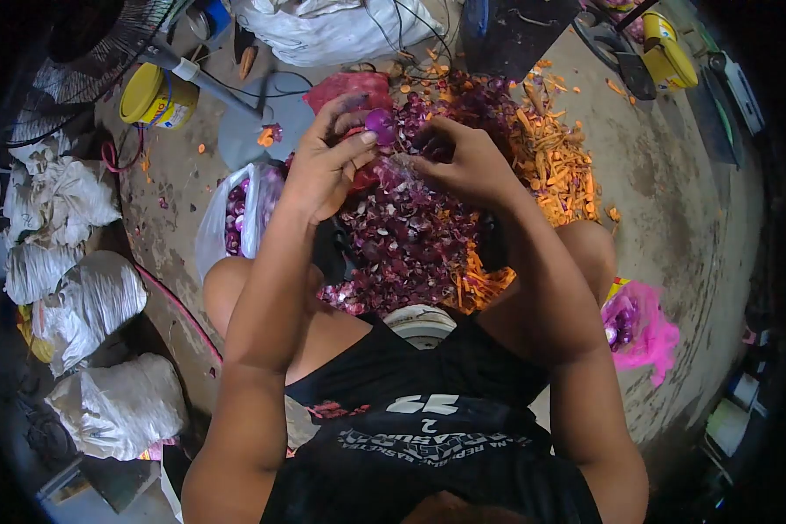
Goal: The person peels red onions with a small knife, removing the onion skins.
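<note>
A peeled purple onion (pixel 381 127) is held between the thumb and fingers of my left hand (pixel 327 157). Close by on the right, my right hand (pixel 472 162) has its fingers curled toward the thumb. A small pale bit shows at its thumb tip, but I cannot make out what it holds. Beneath both hands spreads a heap of dark purple onion skins (pixel 402 236). A red mesh bag (pixel 349 92) lies just beyond my left hand.
Orange peelings (pixel 555 166) cover the floor at right. A clear plastic bag (pixel 258 205) of onions stands at left, a pink bag (pixel 646 327) at right. Farther out are a yellow bucket (pixel 153 96), a fan (pixel 96 61), white sacks (pixel 118 406) and a dark bin (pixel 515 35).
</note>
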Demonstrator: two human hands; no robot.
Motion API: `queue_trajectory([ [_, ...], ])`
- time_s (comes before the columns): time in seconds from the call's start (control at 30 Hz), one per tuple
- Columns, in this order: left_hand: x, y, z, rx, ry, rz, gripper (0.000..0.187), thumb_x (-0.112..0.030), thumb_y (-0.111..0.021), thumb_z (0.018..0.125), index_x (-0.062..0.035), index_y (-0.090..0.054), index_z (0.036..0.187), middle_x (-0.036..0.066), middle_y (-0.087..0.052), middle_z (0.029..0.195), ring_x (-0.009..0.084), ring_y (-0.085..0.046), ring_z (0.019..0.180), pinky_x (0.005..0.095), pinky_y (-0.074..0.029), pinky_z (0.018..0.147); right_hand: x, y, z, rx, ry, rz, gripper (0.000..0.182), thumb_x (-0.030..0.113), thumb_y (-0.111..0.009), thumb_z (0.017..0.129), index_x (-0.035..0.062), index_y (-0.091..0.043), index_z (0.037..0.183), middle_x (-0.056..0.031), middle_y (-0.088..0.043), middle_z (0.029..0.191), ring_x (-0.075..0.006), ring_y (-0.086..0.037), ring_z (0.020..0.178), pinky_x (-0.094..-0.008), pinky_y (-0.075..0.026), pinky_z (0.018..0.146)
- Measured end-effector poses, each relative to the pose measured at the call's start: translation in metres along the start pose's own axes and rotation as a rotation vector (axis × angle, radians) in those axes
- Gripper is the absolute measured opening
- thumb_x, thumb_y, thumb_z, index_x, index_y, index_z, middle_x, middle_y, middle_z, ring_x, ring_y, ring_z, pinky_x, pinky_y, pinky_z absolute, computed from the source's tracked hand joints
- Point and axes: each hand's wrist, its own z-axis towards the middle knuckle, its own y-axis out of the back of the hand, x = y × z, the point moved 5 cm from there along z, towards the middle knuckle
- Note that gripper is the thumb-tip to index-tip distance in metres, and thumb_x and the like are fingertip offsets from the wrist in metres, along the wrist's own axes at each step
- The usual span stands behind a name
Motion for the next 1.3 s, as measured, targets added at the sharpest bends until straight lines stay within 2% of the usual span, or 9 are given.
queue_trajectory([
  [0.13, 0.004, 0.003, 0.003, 0.047, 0.017, 0.002, 0.044, 0.005, -0.065, 0.089, -0.0022, -0.056, 0.132, 0.008, -0.065, 0.114, 0.0159, -0.064, 0.100, 0.0276, -0.053, 0.085, 0.004, -0.005, 0.001, 0.012, 0.013, 0.110, 0.041, 0.028, -0.079, 0.083, 0.0008, -0.067, 0.112, -0.0138, -0.073, 0.092, -0.0195, -0.071, 0.081, -0.0330, -0.056, 0.076],
  [0.4, -0.009, -0.007, -0.003, 0.040, -0.173, 0.693, 0.033, -0.002, -0.072, 0.086, -0.0014, -0.066, 0.119, 0.007, -0.069, 0.109, 0.0136, -0.065, 0.098, 0.0280, -0.051, 0.089, 0.018, -0.002, 0.000, -0.120, 0.144, 0.105, 0.031, 0.026, -0.077, 0.085, 0.0021, -0.070, 0.102, -0.0108, -0.073, 0.083, -0.0174, -0.070, 0.073, -0.0331, -0.055, 0.072],
  [0.63, -0.007, -0.007, -0.002, 0.136, -0.311, 0.953, 0.035, -0.002, -0.074, 0.084, -0.0021, -0.066, 0.119, 0.005, -0.069, 0.110, 0.0124, -0.064, 0.101, 0.0278, -0.051, 0.088, 0.011, -0.001, 0.002, -0.127, 0.132, -0.090, 0.021, 0.025, -0.073, 0.081, 0.0073, -0.071, 0.091, -0.0160, -0.069, 0.081, -0.0349, -0.067, 0.074, -0.0425, -0.054, 0.069],
  [0.8, -0.004, -0.013, -0.001, 0.126, -0.283, 0.933, 0.036, -0.001, -0.074, 0.083, -0.0021, -0.066, 0.118, 0.005, -0.068, 0.109, 0.0125, -0.063, 0.100, 0.0285, -0.050, 0.090, 0.017, 0.000, 0.003, -0.170, 0.137, -0.233, 0.021, 0.027, -0.071, 0.079, 0.0093, -0.071, 0.090, -0.0166, -0.069, 0.083, -0.0379, -0.067, 0.079, -0.0462, -0.054, 0.070],
  [1.03, 0.001, -0.015, 0.002, 0.074, -0.279, 0.923, 0.034, -0.004, -0.073, 0.085, 0.0001, -0.064, 0.117, 0.005, -0.068, 0.108, 0.0136, -0.062, 0.100, 0.0293, -0.049, 0.091, 0.001, 0.002, 0.012, -0.207, -0.033, -0.311, 0.028, 0.034, -0.073, 0.078, 0.0092, -0.072, 0.090, -0.0163, -0.070, 0.080, -0.0369, -0.069, 0.078, -0.0461, -0.056, 0.073],
  [1.1, -0.011, -0.012, -0.005, 0.012, -0.273, 0.801, 0.033, -0.003, -0.073, 0.085, 0.0005, -0.064, 0.116, 0.006, -0.068, 0.109, 0.0138, -0.063, 0.100, 0.0294, -0.049, 0.091, -0.015, 0.009, 0.016, -0.245, -0.160, -0.422, 0.031, 0.036, -0.073, 0.077, 0.0079, -0.073, 0.091, -0.0161, -0.071, 0.079, -0.0362, -0.070, 0.078, -0.0451, -0.056, 0.074],
  [1.2, -0.025, 0.002, -0.008, -0.046, -0.280, 0.559, 0.033, -0.002, -0.074, 0.085, -0.0022, -0.063, 0.117, 0.004, -0.064, 0.104, 0.0133, -0.061, 0.096, 0.0287, -0.050, 0.088, -0.035, 0.020, 0.024, -0.232, -0.151, -0.093, 0.036, 0.039, -0.074, 0.077, 0.0051, -0.074, 0.090, -0.0168, -0.072, 0.080, -0.0350, -0.071, 0.079, -0.0437, -0.057, 0.077],
  [1.23, -0.026, 0.003, -0.006, -0.040, -0.277, 0.422, 0.033, -0.001, -0.074, 0.086, -0.0021, -0.062, 0.117, 0.004, -0.063, 0.105, 0.0133, -0.060, 0.096, 0.0288, -0.050, 0.088, -0.026, 0.022, 0.025, -0.282, 0.005, -0.127, 0.036, 0.038, -0.073, 0.078, 0.0027, -0.073, 0.086, -0.0179, -0.071, 0.080, -0.0348, -0.071, 0.077, -0.0426, -0.056, 0.075],
  [1.3, -0.026, 0.011, -0.001, -0.031, -0.262, 0.276, 0.036, 0.002, -0.071, 0.087, -0.0012, -0.056, 0.119, 0.005, -0.059, 0.111, 0.0149, -0.060, 0.098, 0.0307, -0.053, 0.089, -0.014, 0.017, 0.019, -0.190, -0.064, -0.151, 0.035, 0.037, -0.072, 0.080, 0.0023, -0.073, 0.084, -0.0180, -0.071, 0.079, -0.0345, -0.070, 0.075, -0.0423, -0.055, 0.073],
])
